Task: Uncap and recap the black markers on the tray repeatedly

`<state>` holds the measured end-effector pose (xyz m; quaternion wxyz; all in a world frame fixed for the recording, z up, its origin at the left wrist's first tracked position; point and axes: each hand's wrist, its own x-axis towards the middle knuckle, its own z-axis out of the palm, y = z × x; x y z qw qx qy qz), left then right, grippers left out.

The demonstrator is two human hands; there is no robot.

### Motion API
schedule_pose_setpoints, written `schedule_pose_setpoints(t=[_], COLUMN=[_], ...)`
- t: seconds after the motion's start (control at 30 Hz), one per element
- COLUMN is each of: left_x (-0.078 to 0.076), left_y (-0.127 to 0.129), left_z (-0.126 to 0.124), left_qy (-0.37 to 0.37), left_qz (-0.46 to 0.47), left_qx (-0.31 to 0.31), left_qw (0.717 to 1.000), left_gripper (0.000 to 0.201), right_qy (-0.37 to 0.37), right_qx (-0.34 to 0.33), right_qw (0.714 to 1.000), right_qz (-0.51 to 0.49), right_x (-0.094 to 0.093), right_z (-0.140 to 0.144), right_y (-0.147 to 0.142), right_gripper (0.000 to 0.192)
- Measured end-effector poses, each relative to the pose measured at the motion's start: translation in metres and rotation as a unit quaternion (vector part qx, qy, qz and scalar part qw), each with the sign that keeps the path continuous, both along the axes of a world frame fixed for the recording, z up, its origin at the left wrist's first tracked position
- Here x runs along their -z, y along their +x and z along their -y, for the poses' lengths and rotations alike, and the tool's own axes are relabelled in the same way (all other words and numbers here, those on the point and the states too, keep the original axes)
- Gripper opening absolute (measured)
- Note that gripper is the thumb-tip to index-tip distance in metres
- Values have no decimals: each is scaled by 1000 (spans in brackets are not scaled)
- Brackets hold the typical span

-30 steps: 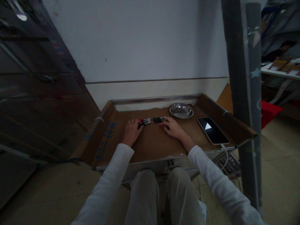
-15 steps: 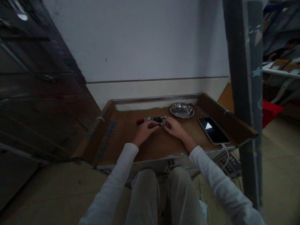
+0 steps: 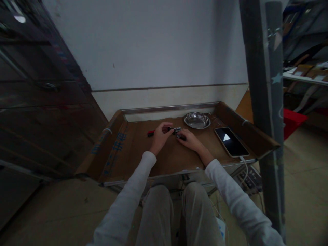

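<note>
Head-camera view shows a small dark tool (image 3: 175,130) with a metal end, perhaps a folding knife or a clipper, though it is too small and dim to name surely. It is held just above the middle of the cardboard-lined worktop (image 3: 164,157), between both hands. The left hand (image 3: 161,134) has its fingers curled about the tool's left end, closed on it. The right hand (image 3: 186,139) rests low on the worktop with its fingers bent toward the tool's right end; whether they pinch it or only touch it cannot be told from this view.

Just left of the left hand, a similar red-handled tool (image 3: 150,133) lies flat on the worktop, partly hidden by the wrist. Behind the right hand sits a shallow steel dish (image 3: 197,120), and near the right rim lies a smartphone (image 3: 231,141) with a play symbol on its screen and a white cable (image 3: 245,168) running off the front edge.

Working a tool this small would seem to go best with the left hand gripping firmly while the right fingertips act close to the metal end, kept low over the worktop so a dropped tool lands nearby.
</note>
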<state>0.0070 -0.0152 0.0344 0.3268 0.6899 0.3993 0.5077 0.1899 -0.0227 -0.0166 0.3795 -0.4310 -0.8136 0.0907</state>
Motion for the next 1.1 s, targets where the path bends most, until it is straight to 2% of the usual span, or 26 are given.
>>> schedule_pose_setpoints(t=[0.23,0.37,0.53,0.73,0.9,1.1], left_x=[3,5,16,35,36,35], left_y=[-9,-17,-26,-19,-10,-5], left_z=[-4,-7,-10,-4,-1,-11], left_qy=[-8,-15,-25,-47,7,73], left_qz=[20,48,63,-42,-172,-249], left_qx=[-17,-27,-48,19,3,-54], left_qw=[1000,998,997,998,985,964], left_gripper=[24,23,22,16,6,2], right_qy=[-19,-23,-1,28,14,-6], right_qx=[-10,-13,30,66,40,-15], right_qw=[1000,1000,999,996,998,1000], right_qz=[-10,-15,-22,-55,-37,-17], right_x=[2,0,-1,-4,-5,0], right_z=[-3,-1,0,2,4,2], right_y=[1,2,5,6,2,0], right_gripper=[10,13,18,23,23,21])
